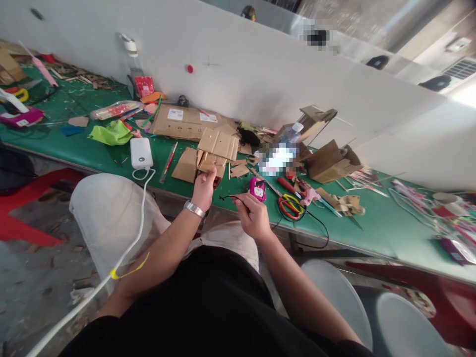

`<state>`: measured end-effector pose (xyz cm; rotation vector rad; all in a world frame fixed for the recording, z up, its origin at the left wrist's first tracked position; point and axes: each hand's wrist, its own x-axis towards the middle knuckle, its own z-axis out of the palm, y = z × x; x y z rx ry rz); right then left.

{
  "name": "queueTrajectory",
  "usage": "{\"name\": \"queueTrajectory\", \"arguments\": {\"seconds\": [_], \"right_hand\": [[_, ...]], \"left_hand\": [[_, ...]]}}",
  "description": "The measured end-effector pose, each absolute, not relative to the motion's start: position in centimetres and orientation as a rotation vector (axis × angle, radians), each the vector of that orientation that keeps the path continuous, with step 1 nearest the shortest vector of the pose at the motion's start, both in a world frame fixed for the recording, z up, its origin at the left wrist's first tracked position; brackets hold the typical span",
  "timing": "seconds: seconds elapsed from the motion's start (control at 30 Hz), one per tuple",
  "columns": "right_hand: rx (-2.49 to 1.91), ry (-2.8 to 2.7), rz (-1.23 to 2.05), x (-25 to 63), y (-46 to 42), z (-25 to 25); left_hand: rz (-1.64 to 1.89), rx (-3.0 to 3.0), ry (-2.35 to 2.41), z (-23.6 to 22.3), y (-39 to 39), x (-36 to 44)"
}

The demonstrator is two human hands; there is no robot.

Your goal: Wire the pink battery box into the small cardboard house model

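My left hand [204,192], with a silver watch at the wrist, is closed on the lower end of a folded cardboard construction [217,145] at the table's front edge. Its thumb presses on top; the fingers beneath are hidden. Just to the right, my right hand [255,216] pinches a thin black strip [231,197], like a piece of wire or cable tie. The strip's free end points left toward the cardboard without touching it. A loose cardboard sheet [185,165] lies beside the construction. Behind my right hand stands a pink power socket [256,188].
A white power bank [141,152] with a white cable lies left on the green table [375,218]. Scissors [291,207], a pink glue gun [309,195] and a cardboard box [330,161] are at the right. A flat carton [186,124] lies behind, before the white partition.
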<state>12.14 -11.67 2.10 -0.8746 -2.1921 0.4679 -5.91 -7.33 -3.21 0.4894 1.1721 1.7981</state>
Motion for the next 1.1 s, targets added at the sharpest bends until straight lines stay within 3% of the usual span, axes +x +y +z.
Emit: {"name": "queueTrajectory", "arguments": {"seconds": [0.27, 0.47, 0.6, 1.1], "right_hand": [[-0.935, -2.150, 0.460, 13.2, -11.8, 2.5], [-0.928, -2.161, 0.498, 13.3, -12.1, 1.9], [-0.893, -2.171, 0.510, 13.2, -12.0, 1.2], [-0.803, -2.277, 0.529, 13.2, -13.3, 1.6]], "left_hand": [[1.811, 0.502, 1.028, -3.3, -10.7, -5.6], [1.365, 0.697, 0.871, -3.4, -15.0, -4.4], [1.280, 0.850, 0.846, -3.2, -15.4, -4.1], [1.658, 0.755, 1.010, -2.7, -14.5, -5.4]]}}
